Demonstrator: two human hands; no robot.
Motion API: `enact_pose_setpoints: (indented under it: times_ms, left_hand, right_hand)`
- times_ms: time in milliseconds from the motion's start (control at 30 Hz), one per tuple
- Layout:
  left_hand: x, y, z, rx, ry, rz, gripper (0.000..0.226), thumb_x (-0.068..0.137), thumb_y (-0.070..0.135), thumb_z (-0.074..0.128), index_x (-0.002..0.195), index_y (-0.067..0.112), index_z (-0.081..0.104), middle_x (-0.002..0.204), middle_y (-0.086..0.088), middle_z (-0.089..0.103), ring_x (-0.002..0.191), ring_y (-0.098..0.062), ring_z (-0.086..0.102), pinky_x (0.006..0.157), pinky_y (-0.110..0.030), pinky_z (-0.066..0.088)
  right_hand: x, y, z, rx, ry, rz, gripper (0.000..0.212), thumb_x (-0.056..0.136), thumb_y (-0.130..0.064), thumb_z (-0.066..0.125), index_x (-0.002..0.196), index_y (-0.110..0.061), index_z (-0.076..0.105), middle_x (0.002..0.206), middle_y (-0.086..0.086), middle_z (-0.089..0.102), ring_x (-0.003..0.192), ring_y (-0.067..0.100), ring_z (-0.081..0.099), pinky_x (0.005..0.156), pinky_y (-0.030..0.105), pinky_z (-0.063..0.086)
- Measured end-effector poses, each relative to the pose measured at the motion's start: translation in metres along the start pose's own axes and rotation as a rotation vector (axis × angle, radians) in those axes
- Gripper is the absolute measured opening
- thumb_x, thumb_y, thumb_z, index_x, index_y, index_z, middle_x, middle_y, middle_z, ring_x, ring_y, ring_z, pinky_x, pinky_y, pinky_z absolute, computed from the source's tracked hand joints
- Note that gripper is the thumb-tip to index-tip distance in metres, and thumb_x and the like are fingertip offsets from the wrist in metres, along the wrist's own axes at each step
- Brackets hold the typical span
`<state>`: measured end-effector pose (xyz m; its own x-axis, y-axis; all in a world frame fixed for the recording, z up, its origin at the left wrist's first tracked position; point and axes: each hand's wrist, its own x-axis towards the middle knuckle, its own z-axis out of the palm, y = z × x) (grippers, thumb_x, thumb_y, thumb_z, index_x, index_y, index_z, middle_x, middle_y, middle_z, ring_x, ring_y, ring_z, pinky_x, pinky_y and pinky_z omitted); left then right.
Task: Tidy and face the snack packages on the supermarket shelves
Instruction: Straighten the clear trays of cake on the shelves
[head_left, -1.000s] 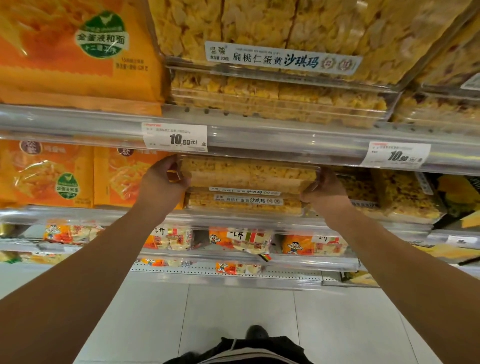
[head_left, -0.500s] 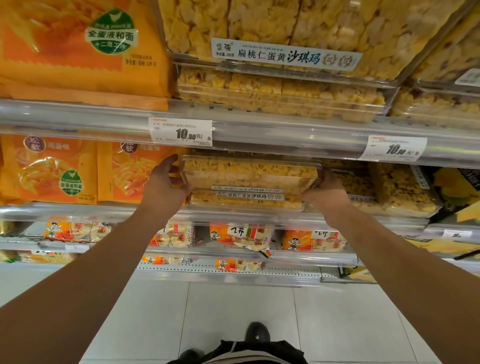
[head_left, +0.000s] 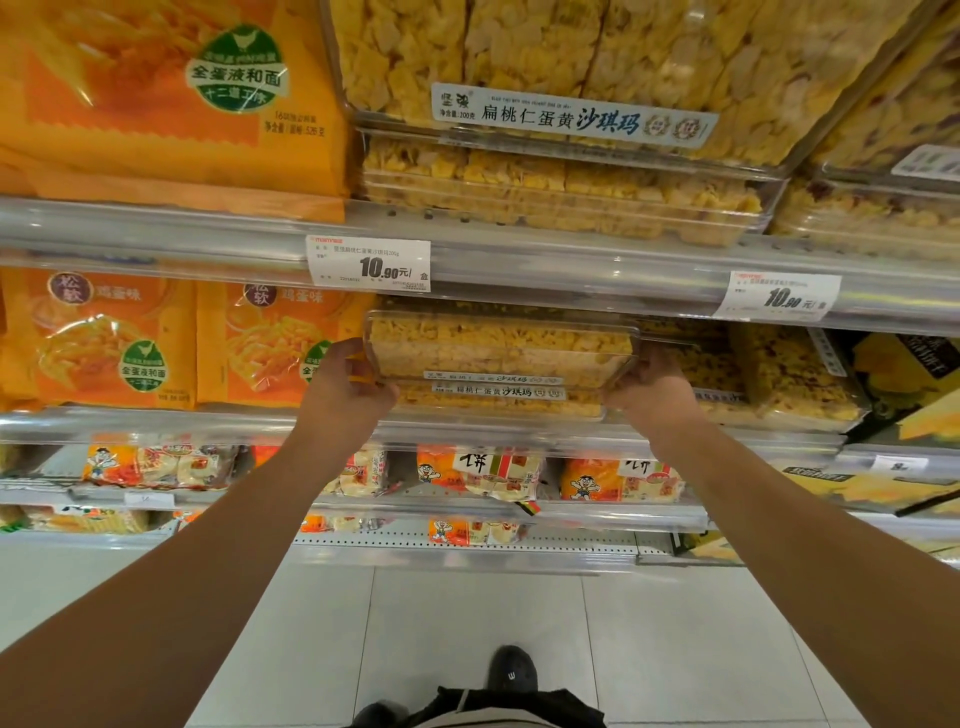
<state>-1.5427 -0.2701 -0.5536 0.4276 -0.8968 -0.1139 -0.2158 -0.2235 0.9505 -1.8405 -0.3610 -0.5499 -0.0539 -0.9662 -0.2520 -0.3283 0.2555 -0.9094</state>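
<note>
A clear plastic box of yellow sachima (head_left: 501, 349) sits atop a matching box (head_left: 498, 401) on the middle shelf, clamped end to end: the left hand (head_left: 347, 387) curls around its left end, the right hand (head_left: 655, 382) around its right. Orange snack bags (head_left: 275, 345) stand just left of the left fingers.

Left hand (head_left: 347, 387): gripping left end of top clear box (head_left: 498, 345)
Right hand (head_left: 655, 382): gripping right end of same box
Top clear box: yellow pastry inside, sits on second clear box (head_left: 498, 402), label strip facing out
Shelf rail (head_left: 156, 423): just below the stack
Orange bags (head_left: 104, 338): left of boxes, same shelf
Price tag (head_left: 370, 263): on rail above, reads 10.90
Shoe (head_left: 511, 670): on floor tiles, bottom centre
</note>
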Motion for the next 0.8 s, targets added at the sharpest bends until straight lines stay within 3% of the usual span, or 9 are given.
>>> enact_pose_setpoints:
  times_ms: [133,233,367,433,567,700,800]
  left_hand:
    - [-0.001,0.000,0.001,0.013,-0.007,-0.002,0.039,0.083,-0.002,0.068,0.115,0.015,0.055,0.092,0.002,0.061,0.079,-0.017,0.062,0.072,-0.029,0.048]
    - [-0.001,-0.006,0.002,-0.002,0.021,-0.042,0.040,0.084,-0.001,0.068,0.118,0.015,0.053,0.097,-0.002,0.059,0.077,-0.015,0.061,0.065,-0.021,0.048]
    - [-0.021,-0.033,0.013,0.072,0.089,-0.148,0.020,0.084,0.007,0.063,0.100,0.016,0.055,0.085,-0.006,0.059,0.073,-0.031,0.058,0.063,-0.037,0.047]
    - [-0.038,-0.045,0.028,0.089,-0.055,-0.232,0.010,0.085,0.007,0.061,0.088,0.016,0.059,0.080,-0.011,0.063,0.076,-0.035,0.062,0.062,-0.035,0.046]
    - [-0.067,-0.048,0.071,0.203,-0.478,-0.270,0.010,0.089,0.011,0.063,0.084,0.020,0.065,0.083,-0.007,0.068,0.072,-0.021,0.061,0.061,-0.028,0.045]
    - [-0.081,-0.028,0.116,0.252,-0.605,-0.219,0.012,0.092,0.012,0.060,0.089,0.021,0.066,0.086,-0.006,0.069,0.073,-0.020,0.062,0.060,-0.028,0.046]
    - [-0.085,-0.013,0.149,0.268,-0.622,-0.220,0.010,0.093,0.013,0.059,0.093,0.019,0.067,0.093,-0.013,0.069,0.074,-0.021,0.062,0.064,-0.031,0.044]
  right_hand:
    - [-0.003,0.002,0.000,-0.011,-0.032,-0.019,0.044,0.079,0.006,0.071,0.104,-0.028,0.059,0.103,-0.010,0.068,0.103,0.011,0.064,0.084,0.027,0.053]
    - [-0.009,0.003,-0.001,0.082,-0.043,-0.027,0.047,0.077,0.014,0.068,0.098,-0.026,0.058,0.102,-0.008,0.068,0.103,0.010,0.065,0.076,0.019,0.054]
    - [-0.026,0.012,-0.011,0.048,-0.003,-0.017,0.059,0.075,0.017,0.067,0.120,-0.019,0.052,0.111,-0.009,0.063,0.111,0.010,0.059,0.082,0.018,0.051]
    - [-0.039,0.019,-0.021,0.014,0.040,0.014,0.065,0.080,0.013,0.066,0.134,-0.016,0.044,0.123,-0.005,0.056,0.117,0.010,0.051,0.092,0.024,0.046]
    - [-0.063,0.041,-0.057,0.004,0.117,0.093,0.069,0.082,0.006,0.066,0.140,-0.020,0.040,0.124,-0.004,0.055,0.121,0.014,0.051,0.102,0.039,0.047]
    - [-0.074,0.064,-0.107,0.082,0.202,0.148,0.062,0.084,-0.003,0.069,0.137,-0.020,0.043,0.125,0.000,0.057,0.108,0.018,0.061,0.084,0.033,0.055]
    - [-0.059,0.079,-0.147,0.282,0.249,0.227,0.058,0.086,-0.014,0.071,0.136,-0.017,0.042,0.117,0.010,0.063,0.096,0.024,0.068,0.087,0.041,0.057]
